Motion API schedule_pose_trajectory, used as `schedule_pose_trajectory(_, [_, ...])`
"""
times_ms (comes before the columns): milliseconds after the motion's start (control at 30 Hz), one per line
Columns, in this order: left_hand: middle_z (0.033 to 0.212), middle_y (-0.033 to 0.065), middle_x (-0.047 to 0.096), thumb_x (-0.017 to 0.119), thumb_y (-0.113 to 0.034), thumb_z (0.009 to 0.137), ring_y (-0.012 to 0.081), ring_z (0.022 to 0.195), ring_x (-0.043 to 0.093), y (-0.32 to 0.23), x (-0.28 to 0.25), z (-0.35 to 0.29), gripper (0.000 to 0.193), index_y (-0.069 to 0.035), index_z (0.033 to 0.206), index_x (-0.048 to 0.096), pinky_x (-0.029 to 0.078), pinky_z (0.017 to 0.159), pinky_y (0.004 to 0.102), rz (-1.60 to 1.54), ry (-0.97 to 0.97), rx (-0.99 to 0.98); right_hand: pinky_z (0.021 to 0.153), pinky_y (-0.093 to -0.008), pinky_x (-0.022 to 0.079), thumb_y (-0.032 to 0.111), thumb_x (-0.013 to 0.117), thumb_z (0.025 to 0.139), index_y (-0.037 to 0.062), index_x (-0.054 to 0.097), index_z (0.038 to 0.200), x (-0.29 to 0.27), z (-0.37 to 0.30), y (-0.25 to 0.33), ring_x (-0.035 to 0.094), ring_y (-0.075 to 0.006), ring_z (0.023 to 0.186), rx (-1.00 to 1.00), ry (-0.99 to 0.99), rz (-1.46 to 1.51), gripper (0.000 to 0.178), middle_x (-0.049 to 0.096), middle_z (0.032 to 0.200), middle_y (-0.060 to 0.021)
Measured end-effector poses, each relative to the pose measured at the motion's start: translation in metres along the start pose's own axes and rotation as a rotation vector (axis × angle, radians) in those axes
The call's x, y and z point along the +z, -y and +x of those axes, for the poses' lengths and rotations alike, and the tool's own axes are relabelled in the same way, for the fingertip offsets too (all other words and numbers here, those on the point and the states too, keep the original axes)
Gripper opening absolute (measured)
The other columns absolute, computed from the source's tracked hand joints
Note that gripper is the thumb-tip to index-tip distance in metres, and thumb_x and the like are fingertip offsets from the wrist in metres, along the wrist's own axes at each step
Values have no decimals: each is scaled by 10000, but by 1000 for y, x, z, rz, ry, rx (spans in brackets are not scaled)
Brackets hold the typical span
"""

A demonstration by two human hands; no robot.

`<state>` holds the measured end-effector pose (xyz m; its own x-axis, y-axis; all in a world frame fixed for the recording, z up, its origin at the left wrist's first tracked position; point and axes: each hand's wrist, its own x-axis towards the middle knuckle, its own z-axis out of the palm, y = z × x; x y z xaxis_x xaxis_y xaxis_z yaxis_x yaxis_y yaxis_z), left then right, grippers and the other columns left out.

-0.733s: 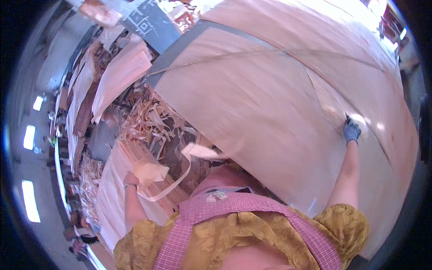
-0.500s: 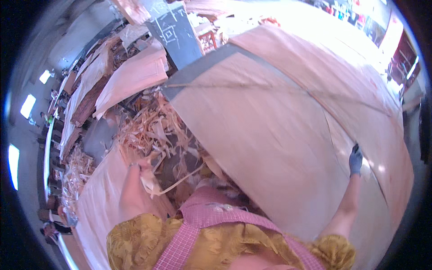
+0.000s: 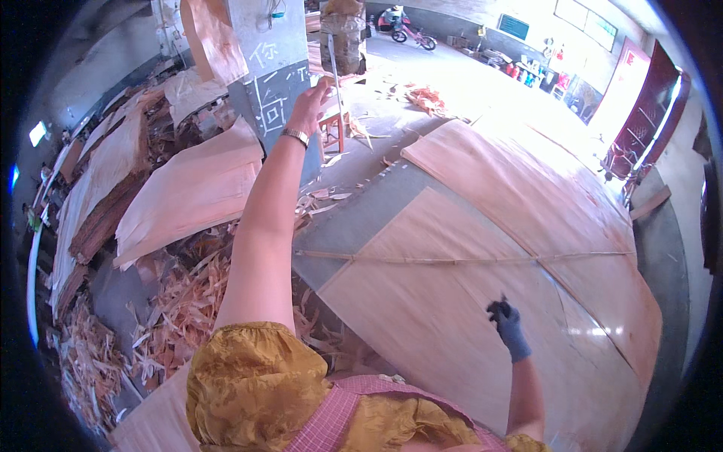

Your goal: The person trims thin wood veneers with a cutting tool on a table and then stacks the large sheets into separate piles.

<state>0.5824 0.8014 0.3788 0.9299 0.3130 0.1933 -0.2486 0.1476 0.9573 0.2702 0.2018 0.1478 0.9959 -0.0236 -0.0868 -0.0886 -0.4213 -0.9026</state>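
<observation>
- Change since the earlier frame: the left hand point(image 3: 307, 113) rises from the low stack at the person's left to a raised position with the arm extended forward; the right hand point(image 3: 514, 331) shifts inward, away from the seam at the right.
- Far left, from where I stand: a thick stack of boards point(image 3: 113, 169) lies with its rough brown edge exposed.
- Beside it: a heap of wood shavings point(image 3: 181, 309) covers the floor, below a pile of pale sheets point(image 3: 199, 181).
- Centre left: a pillar point(image 3: 256, 38), pale above and blue-grey below, carries chalk marks.
- Left hand: bare, with a wristband point(image 3: 295, 136); it appears in front of the pillar's right edge. A thin pale rod point(image 3: 332, 68) stands just beside the fingers; I cannot tell whether they grip it.
- Behind the hand: a red stool point(image 3: 337, 139) is partly visible.
- Centre: the large wood sheet point(image 3: 422, 309) lies flat on a grey tabletop point(image 3: 331, 233), in front of the person. A narrow strip point(image 3: 437, 261) crosses it.
- Right hand: gloved in blue-grey, fingers bent, over the large wood sheet. The fingertips look dark; I cannot tell whether they pinch anything or touch the surface.
- Right: a second sheet point(image 3: 520, 200) adjoins along a diagonal seam.
</observation>
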Motion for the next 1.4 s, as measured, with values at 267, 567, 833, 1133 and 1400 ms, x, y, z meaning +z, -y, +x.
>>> schedule_pose_trajectory(267, [789,-47,657,742,-260,860,62,696,562,-4,-26,29,186,-102,957,731,404,598,231,-120,264,187,697,-284,487,146,518,997,5,665,1056,200,165,262,568,-108,734,-727,236,63,213,682,886,-35])
schedule_pose_trajectory(567, [824,-31,635,655,-357,931,65,766,588,24,-90,-52,257,-102,926,685,457,667,223,110,588,-31,545,-281,436,357,664,916,25,679,1014,318,276,495,555,-112,599,-627,-59,221,347,627,702,-19])
schedule_pose_trajectory(833, [866,-26,647,625,-372,952,62,852,600,48,-78,-117,268,-105,947,652,441,790,212,-30,804,-162,504,-256,506,166,596,954,30,663,1082,326,280,504,688,-158,685,-654,87,711,199,702,833,-73])
schedule_pose_trajectory(1133, [1069,59,647,523,-220,942,222,978,608,72,-188,4,245,-120,1151,599,458,854,426,-353,3,-262,536,-281,493,86,586,955,0,661,991,355,236,399,613,-146,591,-522,225,828,120,677,753,-89])
schedule_pose_trajectory(1400, [1265,108,617,445,-530,988,210,1123,610,-16,-4,-92,581,-43,1281,567,475,956,326,48,785,-65,536,-249,475,184,618,959,14,667,927,296,200,362,599,-100,614,-509,329,669,180,668,756,-51])
